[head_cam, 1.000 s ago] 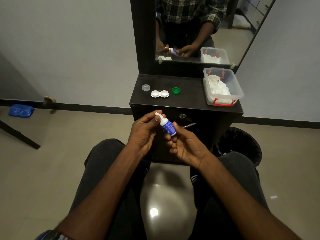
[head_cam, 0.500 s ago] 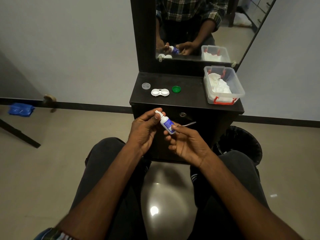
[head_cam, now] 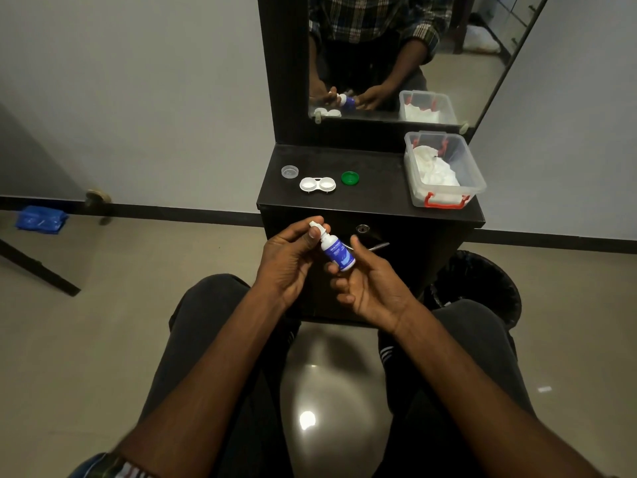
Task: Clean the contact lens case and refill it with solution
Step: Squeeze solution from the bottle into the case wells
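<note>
While the right hand [head_cam: 370, 288] grasps the bottle [head_cam: 337, 251] by its blue body, the left hand [head_cam: 289, 260] pinches the white cap [head_cam: 317, 229] at its top, both held near, in front of the black stand [head_cam: 379, 188]. Farther off on the stand, the open lens case [head_cam: 317, 184] lies between a clear lid [head_cam: 289, 171] on its left and a green lid [head_cam: 350, 178] on its right. At the stand's right end sits a tub [head_cam: 444, 167] with white tissue.

Head-worn camera looks forward and down, close over both forearms.
</note>
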